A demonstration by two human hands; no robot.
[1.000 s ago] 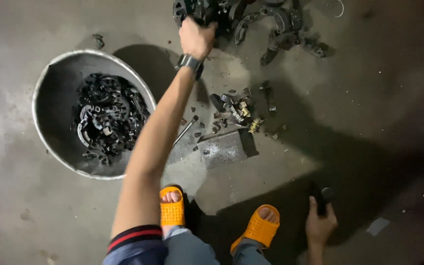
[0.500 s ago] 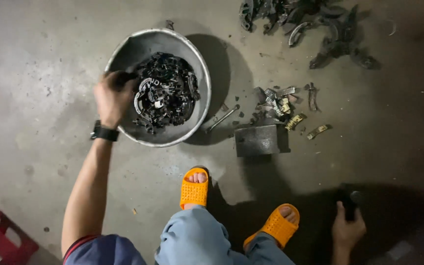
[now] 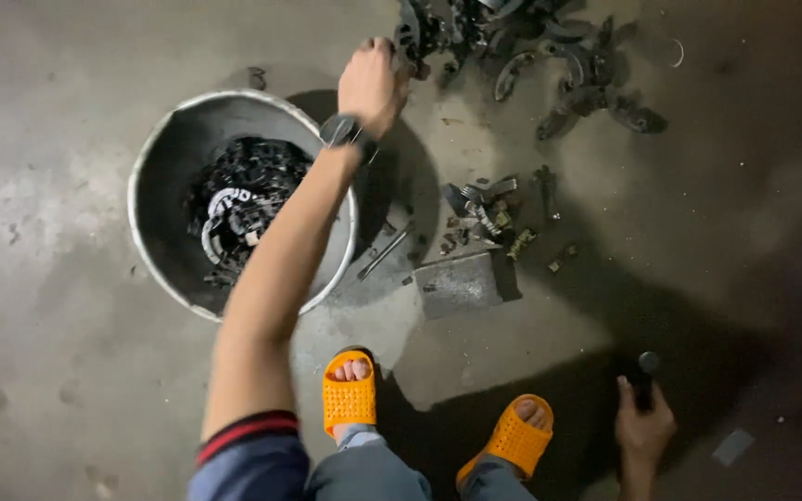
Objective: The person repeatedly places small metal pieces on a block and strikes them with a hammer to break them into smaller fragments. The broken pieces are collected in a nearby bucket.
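Many curved parts (image 3: 563,70) remain heaped just beyond the left hand (image 3: 371,82), which seems curled on one at the heap's edge. The bucket (image 3: 164,158) below its wrist is part-filled. The right hand (image 3: 642,422) grips a dark tool (image 3: 645,376).

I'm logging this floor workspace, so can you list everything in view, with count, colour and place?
Metal basin: one, grey, on the floor at left.
Dark metal parts in the basin: many, black with some pale, heaped inside.
Pile of curved parts: many, dark grey, top centre to right.
Flat metal block: one, grey, centre floor.
Small scrap bits: several, dark and brassy, above the block.
Thin rod: one, grey, beside the basin's right rim.
Sandals: two, orange, bottom centre.
Wristwatch: one, black, left wrist.
Left hand: reaching into the pile of curved parts.
Right hand: bottom right, gripping a dark handle.
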